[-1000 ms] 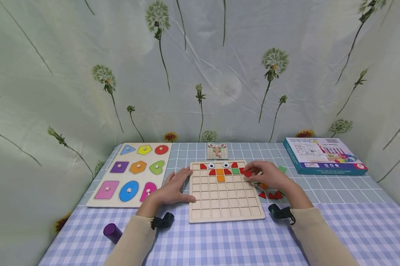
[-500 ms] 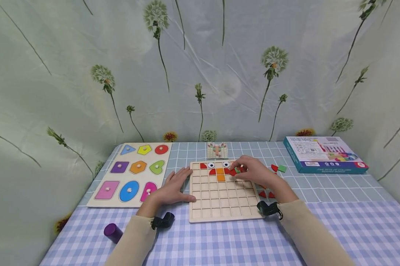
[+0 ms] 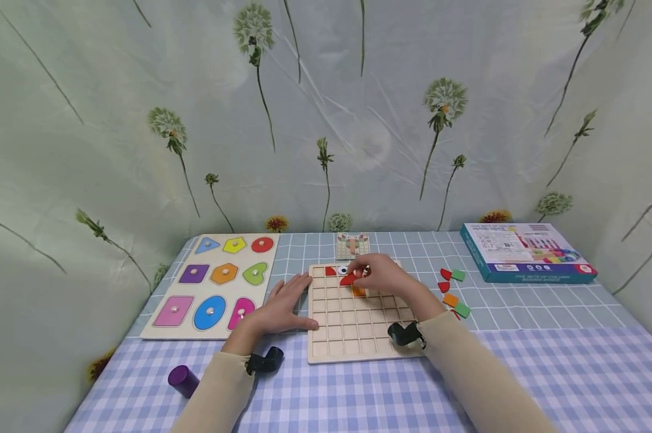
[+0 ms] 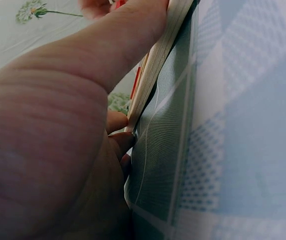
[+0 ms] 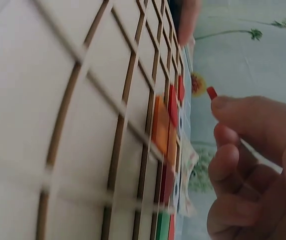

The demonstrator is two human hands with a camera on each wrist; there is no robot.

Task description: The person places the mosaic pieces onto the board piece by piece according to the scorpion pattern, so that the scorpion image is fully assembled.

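Note:
My right hand [image 3: 382, 279] hovers over the upper part of the wooden grid board [image 3: 337, 328]. Between thumb and finger it pinches a small red piece [image 5: 211, 92], raised off the board in the right wrist view; most of that piece is covered by the fingertips. My left hand [image 3: 285, 307] lies with fingers spread along the board's left edge, thumb on its rim. Set in the upper rows are a red quarter-circle [image 3: 330, 271], an eye tile [image 3: 343, 270] and an orange square [image 5: 159, 125]. A green tile [image 5: 162, 225] also sits there. Other inlaid pieces hide behind the right hand.
Loose orange [image 3: 450, 299], green and red pieces lie right of the board. A pattern card [image 3: 352, 246] is behind it. A knob puzzle [image 3: 196, 285] lies at left, a purple cylinder [image 3: 183, 381] near the left forearm, and a boxed set [image 3: 526, 252] at back right.
My right hand has carried the red piece leftward from the board's right edge across the upper rows, uncovering loose pieces at right. The left hand has stayed put.

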